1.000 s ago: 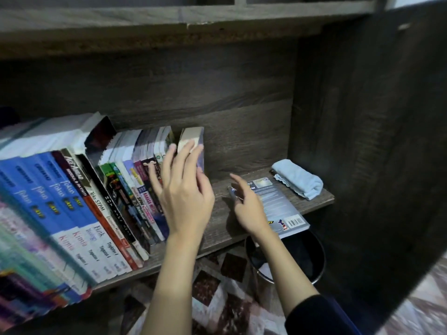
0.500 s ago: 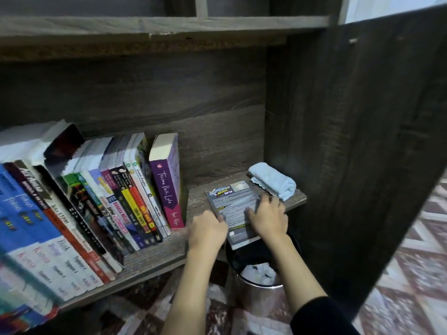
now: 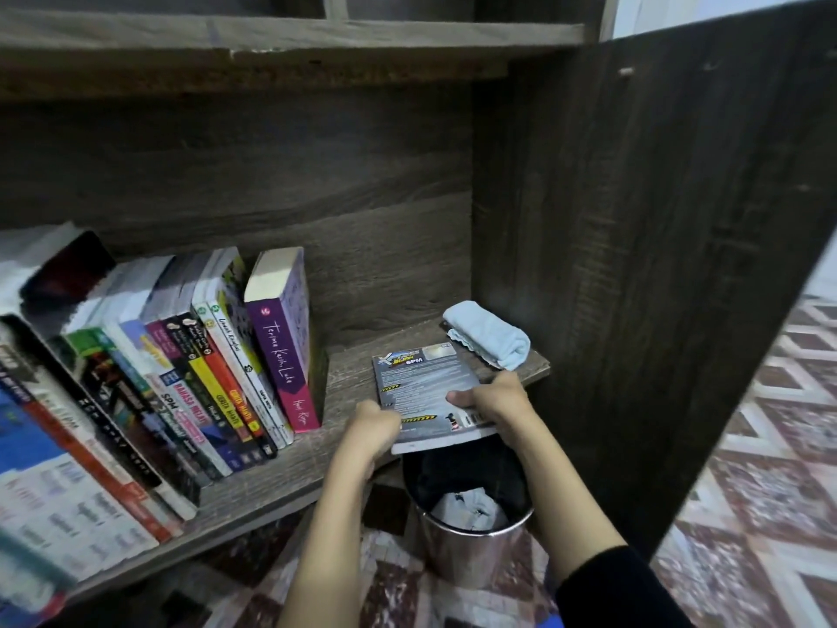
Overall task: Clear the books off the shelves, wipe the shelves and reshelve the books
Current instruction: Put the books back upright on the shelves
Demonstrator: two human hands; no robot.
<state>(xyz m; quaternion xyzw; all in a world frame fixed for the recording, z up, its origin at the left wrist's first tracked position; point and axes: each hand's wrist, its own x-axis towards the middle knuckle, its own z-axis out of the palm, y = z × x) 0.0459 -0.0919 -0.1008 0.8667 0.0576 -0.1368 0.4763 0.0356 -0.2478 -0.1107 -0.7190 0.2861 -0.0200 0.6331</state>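
Observation:
A thin grey book (image 3: 425,380) lies flat on the wooden shelf (image 3: 317,455), its near edge hanging past the shelf's front. My left hand (image 3: 373,423) grips its left near corner. My right hand (image 3: 496,396) grips its right near edge, fingers curled over the cover. A row of upright books (image 3: 194,383) fills the shelf's left part, leaning left; the rightmost is a purple book (image 3: 283,351). A folded light-blue cloth (image 3: 487,335) rests at the shelf's far right corner.
A shiny metal bin (image 3: 471,550) with crumpled paper stands on the patterned floor (image 3: 747,491) right under the grey book. A dark side panel (image 3: 634,265) closes the shelf on the right. Another shelf board (image 3: 271,43) runs overhead.
My left hand left the purple book in the row and came over to the grey book. Both hands now grip the grey book, which has slid toward the shelf's front edge.

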